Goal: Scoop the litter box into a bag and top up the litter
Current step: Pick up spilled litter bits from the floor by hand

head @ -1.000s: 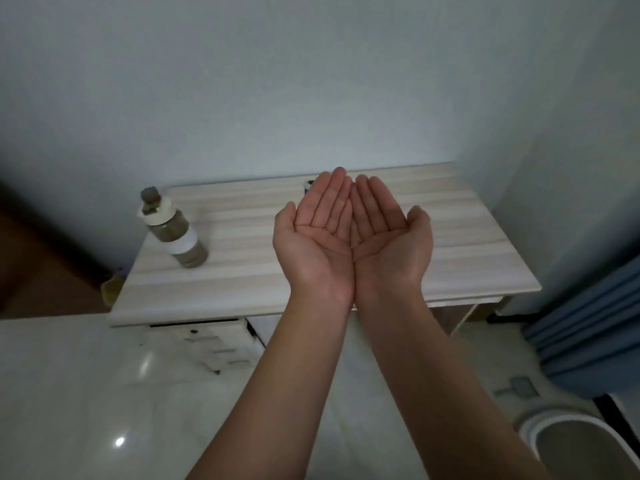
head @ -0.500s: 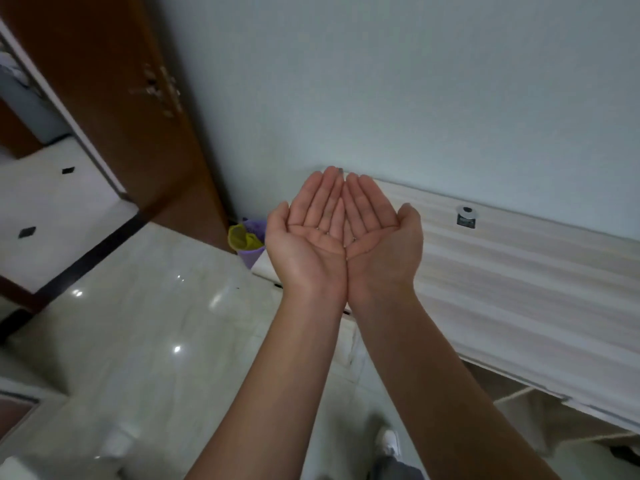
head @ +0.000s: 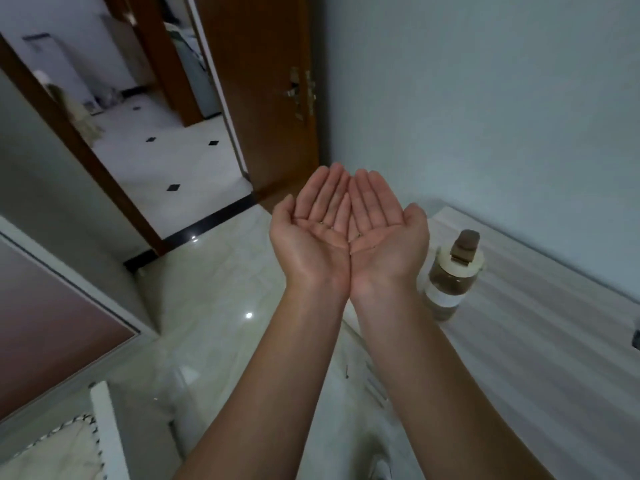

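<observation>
Notably, neither litter box, scoop nor bag showed anywhere in the head view, so which way they lay from the hands, and which hand was nearer, could not be told. Taking the table (head: 540, 341) as landmark: far to its left stood an open doorway (head: 166, 161) with a brown door (head: 263, 98). Nearer its left edge, the left hand (head: 311, 233) lay palm up, fingers straight, empty. Touching it along the little-finger side, the right hand (head: 384, 230) was likewise flat, spread and empty, over the table's corner. Just right of that hand, a brown bottle (head: 450, 275) stood upright on the table.
</observation>
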{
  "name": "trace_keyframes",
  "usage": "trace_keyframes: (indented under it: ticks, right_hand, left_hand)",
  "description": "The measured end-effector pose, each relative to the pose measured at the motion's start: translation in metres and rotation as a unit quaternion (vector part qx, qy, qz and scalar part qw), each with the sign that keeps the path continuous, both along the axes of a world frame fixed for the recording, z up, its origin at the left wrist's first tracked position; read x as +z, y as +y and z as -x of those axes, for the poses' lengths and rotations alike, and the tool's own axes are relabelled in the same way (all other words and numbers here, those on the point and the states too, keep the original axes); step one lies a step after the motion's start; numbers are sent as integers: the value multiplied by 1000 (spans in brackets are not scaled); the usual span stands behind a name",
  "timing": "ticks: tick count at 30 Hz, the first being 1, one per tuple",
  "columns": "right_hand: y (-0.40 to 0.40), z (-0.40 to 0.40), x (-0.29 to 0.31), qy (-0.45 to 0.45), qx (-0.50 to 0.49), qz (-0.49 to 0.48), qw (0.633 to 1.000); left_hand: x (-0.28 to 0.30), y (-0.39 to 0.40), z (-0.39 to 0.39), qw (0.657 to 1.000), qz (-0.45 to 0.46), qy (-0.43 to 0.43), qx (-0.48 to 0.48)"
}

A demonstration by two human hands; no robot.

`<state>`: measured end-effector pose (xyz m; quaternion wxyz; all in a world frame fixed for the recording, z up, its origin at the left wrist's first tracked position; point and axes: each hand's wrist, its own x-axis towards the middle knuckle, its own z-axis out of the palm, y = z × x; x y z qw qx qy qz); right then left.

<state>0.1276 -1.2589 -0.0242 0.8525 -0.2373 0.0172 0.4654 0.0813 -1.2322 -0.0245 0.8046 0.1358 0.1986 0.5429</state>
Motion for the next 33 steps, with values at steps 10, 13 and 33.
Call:
trace_keyframes:
  ticks: [10,13,33]
  right_hand:
    - [138,47,-11,20,156,-22,987]
    - [183,70,-20,19,176,-11,984]
    - [449,144,-13,24,139,-28,990]
  left_hand:
    - [-11,122,56,983,34,-9,181]
    - [-21,166,77,979,47,-15,196]
    - [-15,438,151,990,35,-30,136]
